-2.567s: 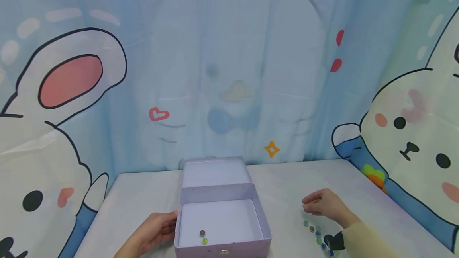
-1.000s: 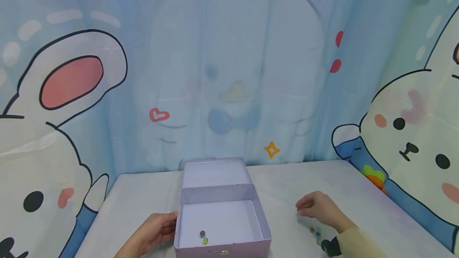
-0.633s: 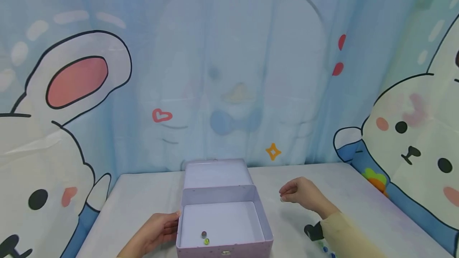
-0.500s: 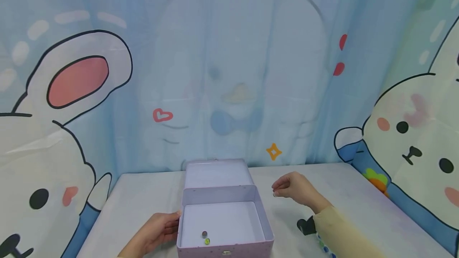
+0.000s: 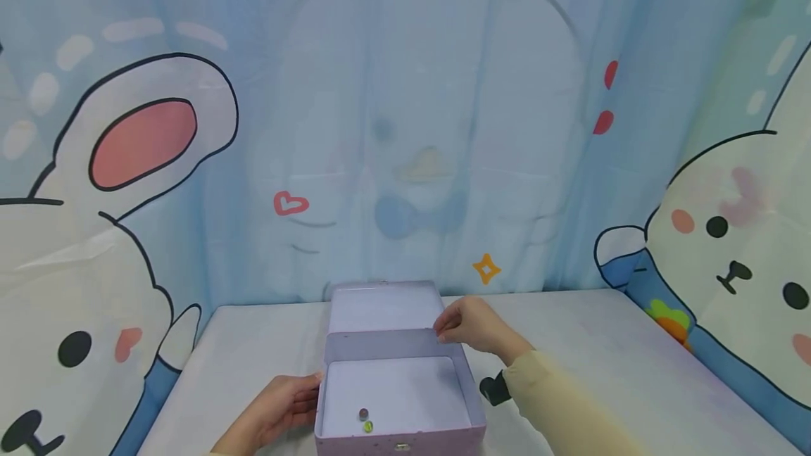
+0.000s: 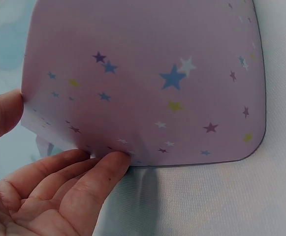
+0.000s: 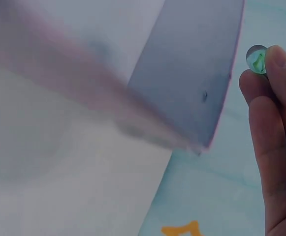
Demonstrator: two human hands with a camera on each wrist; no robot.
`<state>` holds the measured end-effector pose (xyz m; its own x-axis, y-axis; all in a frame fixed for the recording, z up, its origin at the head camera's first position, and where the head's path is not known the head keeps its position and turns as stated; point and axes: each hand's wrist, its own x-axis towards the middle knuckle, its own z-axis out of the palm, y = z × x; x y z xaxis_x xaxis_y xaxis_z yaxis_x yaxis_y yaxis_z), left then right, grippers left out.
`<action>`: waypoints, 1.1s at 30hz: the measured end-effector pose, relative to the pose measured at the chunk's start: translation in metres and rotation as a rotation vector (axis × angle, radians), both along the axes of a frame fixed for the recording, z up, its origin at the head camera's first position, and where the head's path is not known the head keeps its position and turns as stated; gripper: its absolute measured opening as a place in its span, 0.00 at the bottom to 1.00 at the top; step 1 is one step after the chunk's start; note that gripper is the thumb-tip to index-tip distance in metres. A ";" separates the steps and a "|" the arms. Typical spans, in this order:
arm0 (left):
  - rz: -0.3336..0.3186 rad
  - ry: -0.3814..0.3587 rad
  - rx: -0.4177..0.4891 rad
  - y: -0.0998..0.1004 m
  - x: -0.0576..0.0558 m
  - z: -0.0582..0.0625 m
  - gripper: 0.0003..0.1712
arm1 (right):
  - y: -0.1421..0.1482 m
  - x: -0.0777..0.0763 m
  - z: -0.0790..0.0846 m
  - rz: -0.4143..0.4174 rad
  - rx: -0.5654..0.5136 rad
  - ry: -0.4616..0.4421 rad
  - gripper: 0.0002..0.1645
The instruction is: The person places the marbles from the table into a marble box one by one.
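A pale purple box [image 5: 405, 440] stands with its lid [image 5: 383, 309] tipped back. On its floor, near the front left, lie a brownish marble [image 5: 363, 414] and a yellow-green marble [image 5: 367, 427]. My left hand [image 5: 279, 407] holds the box's left side, thumb at the rim and fingertips against the star-printed outer wall [image 6: 192, 54]. Over the box's back right corner, my right hand [image 5: 474, 328] pinches a clear marble [image 7: 256, 60] with a green swirl between thumb and forefinger. In the head view that marble is hidden by the fingers.
The box stands on a white-covered table [image 5: 266, 329]. A blue curtain [image 5: 405, 125] with cartoon rabbits hangs behind it. A dark wrist camera [image 5: 496, 389] sits under the right cuff, beside the box's right wall [image 5: 467, 393].
My right hand has picked up a marble at the right and carried it left to the box. The row of loose marbles is now out of sight. My left hand stays put.
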<state>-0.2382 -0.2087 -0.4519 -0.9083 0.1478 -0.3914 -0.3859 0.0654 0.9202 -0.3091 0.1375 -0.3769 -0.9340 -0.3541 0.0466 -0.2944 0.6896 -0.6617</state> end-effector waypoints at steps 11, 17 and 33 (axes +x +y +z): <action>0.008 0.014 0.011 0.001 -0.002 -0.004 0.34 | -0.057 0.005 -0.013 0.106 0.087 -0.027 0.06; 0.005 0.020 0.009 0.000 -0.003 -0.004 0.33 | -0.077 0.007 -0.019 0.168 0.130 -0.036 0.07; -0.003 0.023 0.004 0.000 -0.004 -0.004 0.33 | -0.122 0.017 -0.034 0.259 0.357 0.006 0.09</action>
